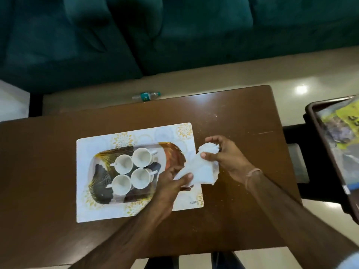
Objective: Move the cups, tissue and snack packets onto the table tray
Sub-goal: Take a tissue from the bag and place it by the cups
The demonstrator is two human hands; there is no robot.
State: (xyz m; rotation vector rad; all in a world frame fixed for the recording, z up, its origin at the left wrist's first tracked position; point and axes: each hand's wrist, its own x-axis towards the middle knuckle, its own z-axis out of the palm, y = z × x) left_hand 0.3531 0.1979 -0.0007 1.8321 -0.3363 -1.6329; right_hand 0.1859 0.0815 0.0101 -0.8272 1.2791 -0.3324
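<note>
Tissue, white and crumpled, is held above the right edge of a pale placemat on a brown wooden table. The left hand pinches its near end between thumb and fingers, while the right hand grips the bunched far end, fingers curled around it. Both hands are closed on the paper.

Just left of the hands, a patterned tray lies on the placemat, holding four white cups set close together in a square, handles pointing different ways. The left hand covers the tray's near right corner.

At the far right, a second, dark-rimmed tray is cut off by the frame; yellow and bluish packets lie in it, blurred too much to read. A thin band circles the right wrist.

Beyond the table, a plastic bottle lies on its side on the pale floor in front of a dark green sofa. Small pale specks dot the tabletop near the right hand. A small word printed at the placemat's near right corner is hard to make out.
</note>
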